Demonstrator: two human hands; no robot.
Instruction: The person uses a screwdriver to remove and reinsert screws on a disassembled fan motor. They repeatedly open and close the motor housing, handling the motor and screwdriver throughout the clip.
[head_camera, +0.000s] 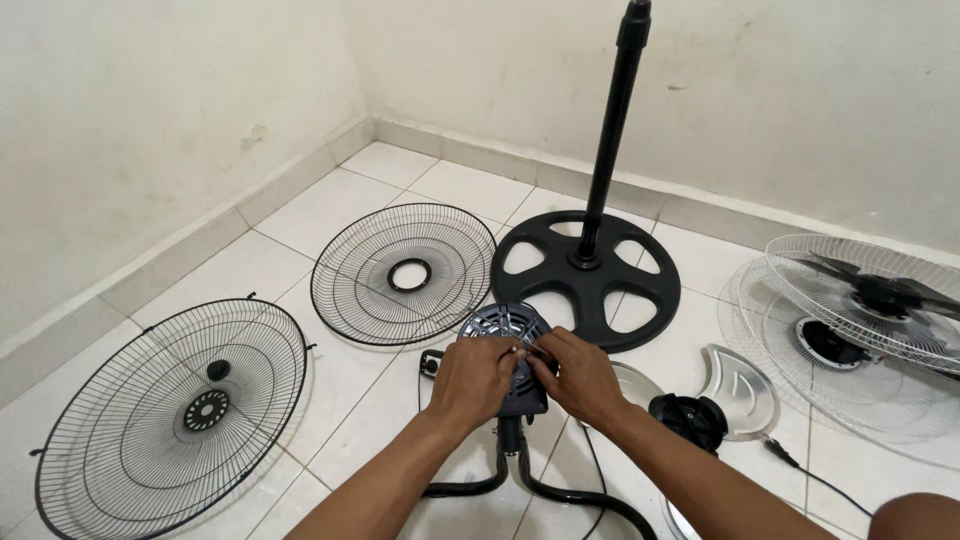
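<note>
fan motor housing (505, 345), dark, round, vented back face up, lying on the white tile floor (330, 205) near the bottom centre of the view, its neck running down to a black curved bracket (520, 478). left hand (472, 378) laid over the housing's left side, fingers curled closed around its edge, steadying it. right hand (582, 380) on the right side, thumb and forefinger pinched together on something small at the housing's middle; whether it is a screw or a wire end is too small to tell. judged step: working a small fastening or lead on the motor back. to do it well, keep the left hand pressing the housing flat so it cannot roll on the bracket, keep the pinch straight over the hole, and turn in short bites without tilting. nearby: black front grille (405, 272) just beyond the housing, black rear grille (175, 410) to the left, black round stand base (585, 280) with upright pole (612, 120) behind, silver blade (738, 378) and a second, pale-grilled fan (860, 310) to the right, a power cord (800, 465) trailing on the tiles.
</note>
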